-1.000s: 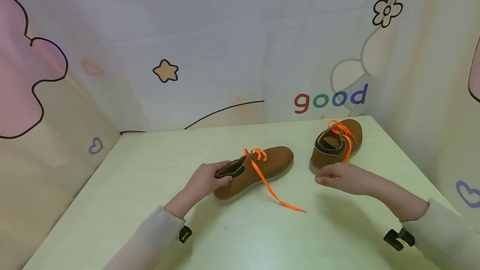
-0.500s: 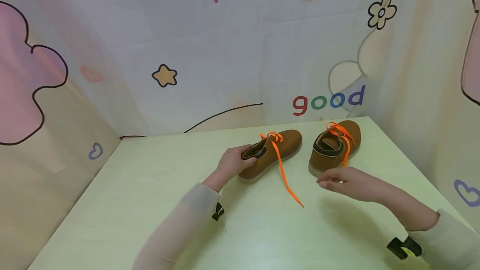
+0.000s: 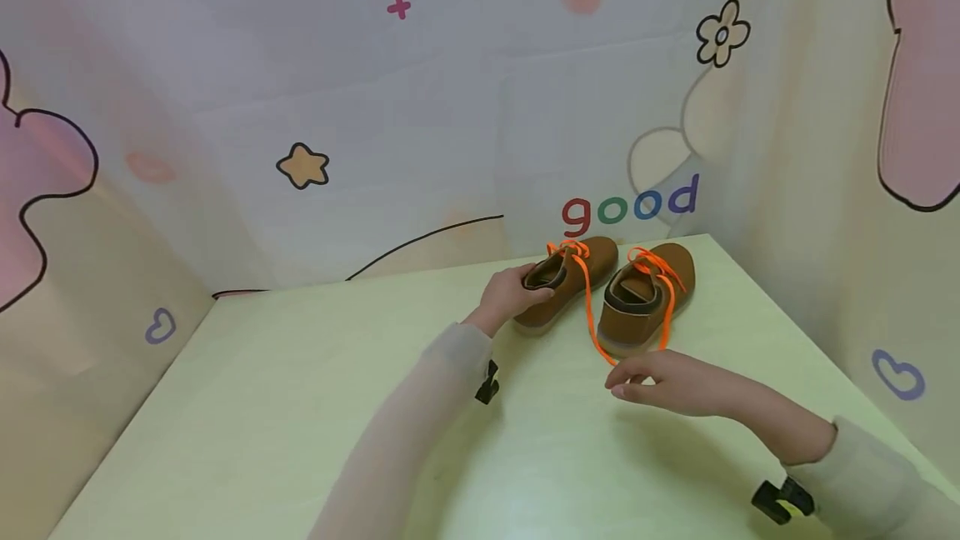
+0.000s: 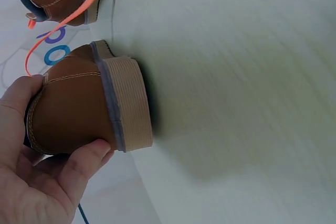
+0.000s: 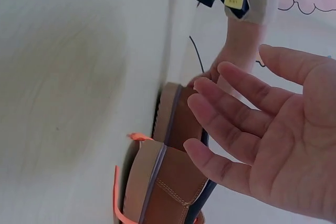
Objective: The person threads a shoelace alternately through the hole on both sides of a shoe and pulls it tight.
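Note:
My left hand (image 3: pixel 506 298) grips a brown lace-up shoe (image 3: pixel 602 258) by the heel; the left wrist view has the thumb and fingers pinching its heel collar (image 4: pixel 68 111). Its orange lace (image 3: pixel 589 307) trails down behind it. Just right stands a matching brown shoe (image 3: pixel 628 327), toe away from me, its orange lace hanging off the side. The two shoes stand side by side, heels toward me. My right hand (image 3: pixel 675 383) hovers in front of the right shoe's heel, fingers loosely bent and holding nothing. In the right wrist view those fingers (image 5: pixel 226 119) are spread apart.
Both shoes are near the back right corner of the pale green table (image 3: pixel 315 382). A printed curtain (image 3: pixel 435 123) with a star, a flower and the word "good" encloses the back and sides. Each wrist bears a small black camera mount (image 3: pixel 783 500).
My left hand has moved the left shoe right and back, turning its toe away, until it stands beside the other shoe. The right hand has stayed nearly in place. The view has shifted slightly.

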Tool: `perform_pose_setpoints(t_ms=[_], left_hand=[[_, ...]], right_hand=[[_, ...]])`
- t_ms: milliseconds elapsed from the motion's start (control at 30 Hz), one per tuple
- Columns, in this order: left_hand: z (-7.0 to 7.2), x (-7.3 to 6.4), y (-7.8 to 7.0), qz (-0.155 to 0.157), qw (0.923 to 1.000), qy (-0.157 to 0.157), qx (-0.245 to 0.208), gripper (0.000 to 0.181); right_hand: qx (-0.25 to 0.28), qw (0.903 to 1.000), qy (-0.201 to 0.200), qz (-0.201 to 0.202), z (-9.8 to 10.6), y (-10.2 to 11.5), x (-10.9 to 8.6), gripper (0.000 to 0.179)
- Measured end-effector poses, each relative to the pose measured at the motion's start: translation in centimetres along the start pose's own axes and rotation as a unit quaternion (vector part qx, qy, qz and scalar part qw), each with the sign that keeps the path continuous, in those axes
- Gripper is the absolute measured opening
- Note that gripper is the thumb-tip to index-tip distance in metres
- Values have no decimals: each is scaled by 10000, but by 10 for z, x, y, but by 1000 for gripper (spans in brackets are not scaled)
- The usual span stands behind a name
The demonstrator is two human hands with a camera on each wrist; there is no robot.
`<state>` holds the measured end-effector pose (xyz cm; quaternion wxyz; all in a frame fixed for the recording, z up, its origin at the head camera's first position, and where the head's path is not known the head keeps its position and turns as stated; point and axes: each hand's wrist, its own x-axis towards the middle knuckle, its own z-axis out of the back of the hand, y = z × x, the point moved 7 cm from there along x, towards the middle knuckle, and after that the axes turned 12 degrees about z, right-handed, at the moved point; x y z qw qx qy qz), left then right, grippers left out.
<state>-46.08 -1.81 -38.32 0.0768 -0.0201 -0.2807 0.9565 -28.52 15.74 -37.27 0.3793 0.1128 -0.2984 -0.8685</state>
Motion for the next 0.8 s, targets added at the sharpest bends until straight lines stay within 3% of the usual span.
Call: perform_pose_setpoints(t_ms=[233, 467, 667, 800], left_hand=[[-8, 10, -8, 199, 9985, 62, -504, 71], [-12, 11, -10, 211, 9964, 226, -785, 67], [-8, 1, -3, 107, 9884, 842, -1260, 82], [5, -19, 0, -399, 9924, 965, -645, 86]], right_hand=[[-22, 9998, 59, 197, -8, 6, 5, 37], [-49, 9998, 121, 154, -9, 9, 14, 32], [-74, 9981, -496, 356, 1, 19, 25, 31], [-216, 9924, -1165, 321, 12, 23, 32, 29]])
